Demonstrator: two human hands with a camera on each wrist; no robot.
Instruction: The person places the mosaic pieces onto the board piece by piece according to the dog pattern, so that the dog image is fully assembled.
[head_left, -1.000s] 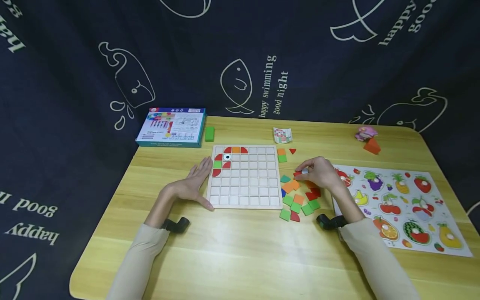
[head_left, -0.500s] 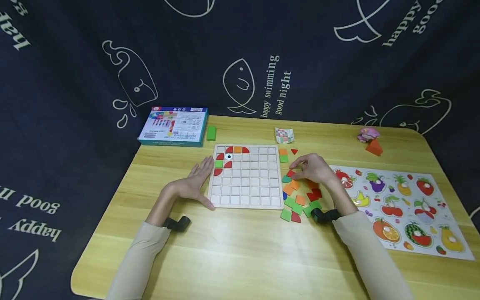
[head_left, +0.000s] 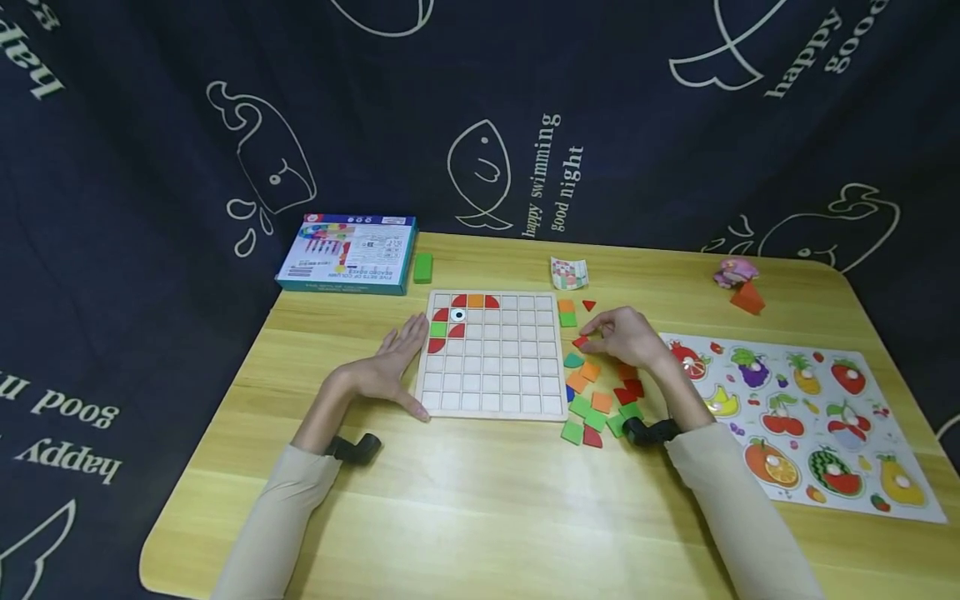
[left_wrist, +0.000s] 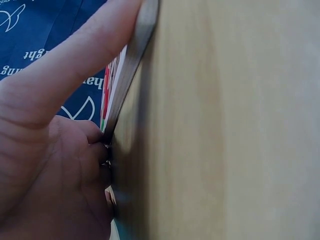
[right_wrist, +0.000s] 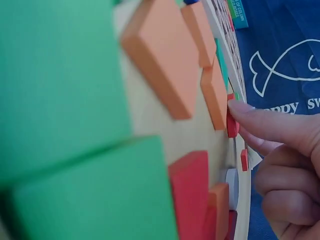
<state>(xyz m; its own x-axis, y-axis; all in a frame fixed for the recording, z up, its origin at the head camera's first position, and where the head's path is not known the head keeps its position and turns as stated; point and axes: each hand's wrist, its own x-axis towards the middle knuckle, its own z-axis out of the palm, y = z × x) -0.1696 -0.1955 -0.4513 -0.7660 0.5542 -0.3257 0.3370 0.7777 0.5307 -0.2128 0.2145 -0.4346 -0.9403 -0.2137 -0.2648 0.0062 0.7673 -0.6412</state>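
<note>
A square wooden grid board [head_left: 491, 364] lies on the table, with red, orange and green tiles and a round eye tile [head_left: 458, 315] in its upper left cells. My left hand [head_left: 385, 367] rests along the board's left edge, fingers straight and thumb at the lower corner; its thumb [left_wrist: 75, 65] touches the board's side in the left wrist view. Just right of the board, my right hand [head_left: 626, 340] pinches a small red tile [head_left: 580, 342] between thumb and forefinger. The right wrist view shows this red tile [right_wrist: 232, 120] at the thumb tip.
Loose green, orange, red and blue tiles [head_left: 601, 401] lie beside the board's right side. A fruit puzzle board [head_left: 806, 421] lies farther right. At the back are a flat box [head_left: 345, 254], a green block [head_left: 423, 268], a small picture card [head_left: 569, 272] and a pink toy [head_left: 736, 272].
My right hand has shifted a little left, bringing the red tile nearer the board. The left hand has stayed at the board's edge.
</note>
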